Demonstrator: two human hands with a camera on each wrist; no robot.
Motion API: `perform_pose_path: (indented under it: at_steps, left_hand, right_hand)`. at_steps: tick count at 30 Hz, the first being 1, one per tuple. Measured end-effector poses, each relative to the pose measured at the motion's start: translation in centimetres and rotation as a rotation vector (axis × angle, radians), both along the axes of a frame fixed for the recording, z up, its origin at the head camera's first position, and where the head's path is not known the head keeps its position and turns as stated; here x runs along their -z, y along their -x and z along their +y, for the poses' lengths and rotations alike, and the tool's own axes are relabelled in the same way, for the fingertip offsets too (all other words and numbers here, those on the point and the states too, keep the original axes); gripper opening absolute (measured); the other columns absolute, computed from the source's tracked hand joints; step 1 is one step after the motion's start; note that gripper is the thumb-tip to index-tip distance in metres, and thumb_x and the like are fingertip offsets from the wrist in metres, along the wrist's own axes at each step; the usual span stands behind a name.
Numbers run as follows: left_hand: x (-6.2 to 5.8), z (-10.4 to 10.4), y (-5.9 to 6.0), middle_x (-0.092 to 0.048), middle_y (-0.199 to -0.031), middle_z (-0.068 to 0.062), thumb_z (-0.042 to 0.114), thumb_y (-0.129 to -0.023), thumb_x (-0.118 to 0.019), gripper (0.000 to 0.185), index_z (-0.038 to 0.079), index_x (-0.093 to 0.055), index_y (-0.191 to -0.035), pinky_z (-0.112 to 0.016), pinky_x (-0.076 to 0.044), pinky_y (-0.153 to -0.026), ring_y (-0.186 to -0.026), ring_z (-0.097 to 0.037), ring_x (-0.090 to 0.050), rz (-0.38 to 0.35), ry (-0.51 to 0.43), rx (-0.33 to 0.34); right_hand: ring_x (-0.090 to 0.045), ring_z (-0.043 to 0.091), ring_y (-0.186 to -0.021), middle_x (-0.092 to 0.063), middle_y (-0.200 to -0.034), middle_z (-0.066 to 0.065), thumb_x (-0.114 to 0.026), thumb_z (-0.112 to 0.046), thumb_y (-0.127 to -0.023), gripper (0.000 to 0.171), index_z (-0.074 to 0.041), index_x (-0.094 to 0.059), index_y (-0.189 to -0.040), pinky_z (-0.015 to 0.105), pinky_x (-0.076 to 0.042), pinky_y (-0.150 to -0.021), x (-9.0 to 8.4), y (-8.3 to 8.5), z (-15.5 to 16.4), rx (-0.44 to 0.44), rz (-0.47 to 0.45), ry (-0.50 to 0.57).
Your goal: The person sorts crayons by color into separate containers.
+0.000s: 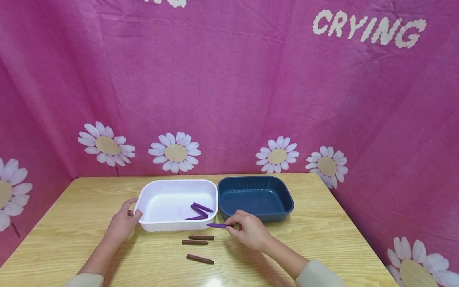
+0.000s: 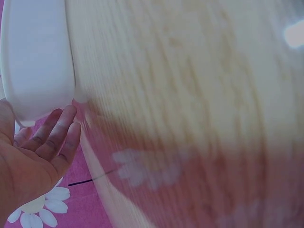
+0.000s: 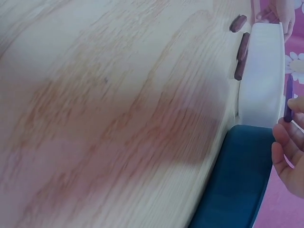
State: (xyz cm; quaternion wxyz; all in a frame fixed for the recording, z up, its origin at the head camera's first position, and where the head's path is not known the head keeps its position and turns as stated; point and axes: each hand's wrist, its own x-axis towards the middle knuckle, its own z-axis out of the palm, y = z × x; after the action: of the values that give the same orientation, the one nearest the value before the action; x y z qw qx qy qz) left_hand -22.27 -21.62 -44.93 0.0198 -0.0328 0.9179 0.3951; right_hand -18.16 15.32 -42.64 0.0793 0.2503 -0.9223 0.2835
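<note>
Between thumb and fingers, my right hand (image 1: 252, 232) pinches a purple crayon (image 1: 216, 225) in front of the place where the two trays meet. The crayon's tapered tip points left and overlaps the front wall of the white tray (image 1: 157, 226) in the head view. Several purple crayons (image 1: 199, 210) lie inside this tray, toward its right end. My left hand (image 1: 123, 223) holds the tray's left end, thumb at the rim and the other fingers along the outside. In the left wrist view, those fingers (image 2: 57, 135) touch the tray's corner.
Beside the white tray, on its right, stands a dark blue tray (image 1: 283, 217). Three brown crayons, one nearest the front (image 1: 200, 259), lie on the wooden table (image 1: 161, 263) before the white tray. A pink cloth (image 1: 229, 99) with daisies hangs behind the table.
</note>
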Motion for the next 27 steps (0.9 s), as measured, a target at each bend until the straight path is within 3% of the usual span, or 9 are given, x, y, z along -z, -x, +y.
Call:
perform_pose_path:
  at_steps: [27]
  left_hand:
    - [-0.2,0.1,-0.2,-0.058,-0.109,-0.030,0.024,-0.095,-0.041,0.056,0.001,-0.025,-0.143,-0.027,-0.042,-0.060,-0.080,-0.024,-0.059,0.022,0.001,0.008]
  right_hand:
    - [-0.042,0.000,-0.059,-0.057,-0.074,-0.007,-0.069,-0.019,-0.081,0.006,-0.016,-0.072,-0.086,0.017,-0.035,-0.054,-0.8,1.7,-2.2,0.074,0.089,0.013]
